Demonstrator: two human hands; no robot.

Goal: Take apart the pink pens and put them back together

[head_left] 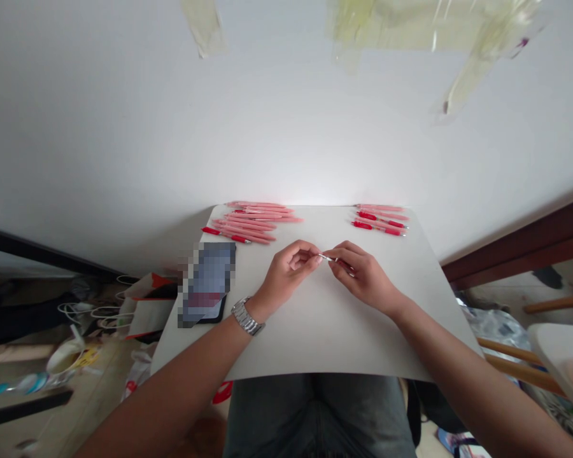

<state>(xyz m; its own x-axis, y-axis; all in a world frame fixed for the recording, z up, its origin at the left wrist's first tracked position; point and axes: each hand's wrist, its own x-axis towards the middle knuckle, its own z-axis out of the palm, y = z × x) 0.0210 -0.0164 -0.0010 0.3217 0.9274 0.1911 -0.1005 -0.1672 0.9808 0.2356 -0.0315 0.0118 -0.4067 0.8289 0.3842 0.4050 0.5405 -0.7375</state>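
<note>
Above the middle of the white table [315, 337], my left hand [289, 270] and my right hand [365, 273] meet at a slim pen [327, 258]. Its silvery end shows between the fingertips, and the rest is mostly hidden in my right hand. Both hands are closed, with thumb and fingers pinching it. Beyond my left hand lies a pile of pink pens [248, 224], with a red pen [226, 236] at its near side. Past my right hand sits a smaller group of pink pens [382, 208] and red pens [378, 228].
A dark phone [217, 312], partly blurred out, lies at the table's left side. The white wall [277, 127] rises behind the back edge. Bags [148, 312] and a cup [67, 356] stand on the floor at left. A white chair seat [558, 346] is at right.
</note>
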